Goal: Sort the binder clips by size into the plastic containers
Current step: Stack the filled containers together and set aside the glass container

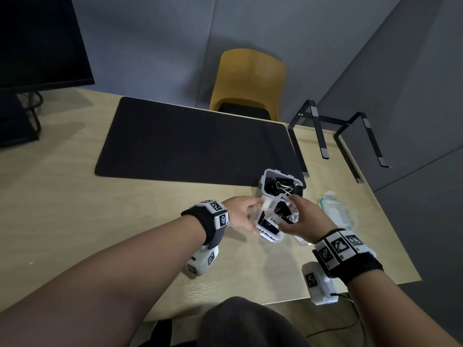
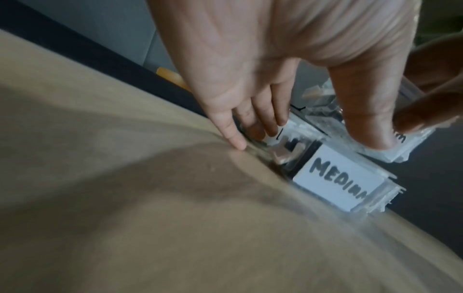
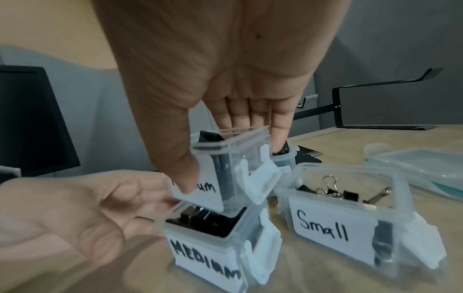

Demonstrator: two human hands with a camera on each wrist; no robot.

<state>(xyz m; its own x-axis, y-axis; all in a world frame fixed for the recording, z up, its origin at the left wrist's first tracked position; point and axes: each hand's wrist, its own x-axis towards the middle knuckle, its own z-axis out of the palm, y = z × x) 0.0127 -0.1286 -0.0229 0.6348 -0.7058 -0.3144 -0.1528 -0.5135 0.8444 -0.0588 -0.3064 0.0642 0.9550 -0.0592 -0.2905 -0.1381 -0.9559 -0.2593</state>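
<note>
My right hand (image 3: 213, 95) grips one medium tub (image 3: 225, 168) tipped over the other (image 3: 213, 243), steadied by my loosely curled left hand (image 3: 82, 214); sorting looks nearly done.

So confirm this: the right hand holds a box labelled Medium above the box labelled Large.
Not quite. In the right wrist view the right hand holds the Medium box above a box labelled MEDIUM, not Large. The box beside them reads Small.
</note>
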